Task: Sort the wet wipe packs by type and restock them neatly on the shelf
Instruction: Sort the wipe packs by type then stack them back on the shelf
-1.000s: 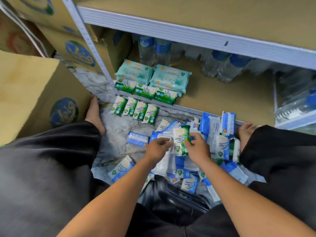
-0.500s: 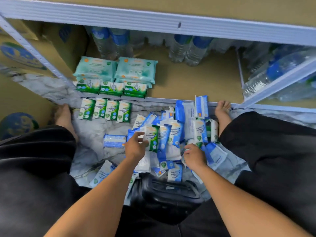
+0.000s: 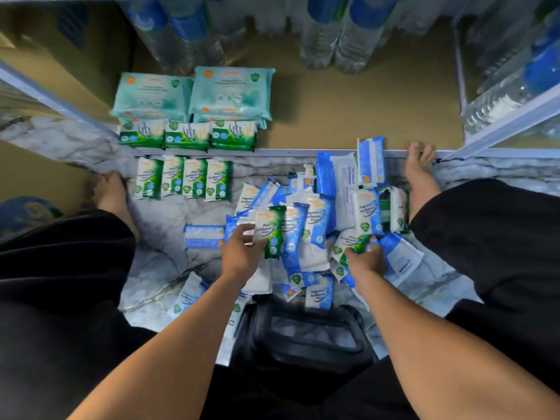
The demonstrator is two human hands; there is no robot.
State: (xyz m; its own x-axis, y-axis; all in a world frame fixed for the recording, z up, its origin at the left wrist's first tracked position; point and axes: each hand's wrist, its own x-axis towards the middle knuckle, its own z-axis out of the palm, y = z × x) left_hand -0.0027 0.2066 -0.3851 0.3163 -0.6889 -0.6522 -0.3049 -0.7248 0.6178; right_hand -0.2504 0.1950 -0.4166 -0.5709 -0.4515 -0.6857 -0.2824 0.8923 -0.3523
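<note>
Your left hand (image 3: 242, 253) grips green pack (image 3: 270, 230), long axis toward shelf (image 3: 348, 122); green row (image 3: 181, 179) lies forward-left. Right hand (image 3: 366, 263) clutches second green pack (image 3: 353, 242).

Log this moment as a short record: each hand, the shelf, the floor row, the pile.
left hand: holds green pine pack at the pile's left edge
right hand: grips second green pack in the pile
shelf: large teal packs in two stacks, three green packs in front
floor row: four green ones, side by side
mixed pile: blue and green, unsorted
</note>
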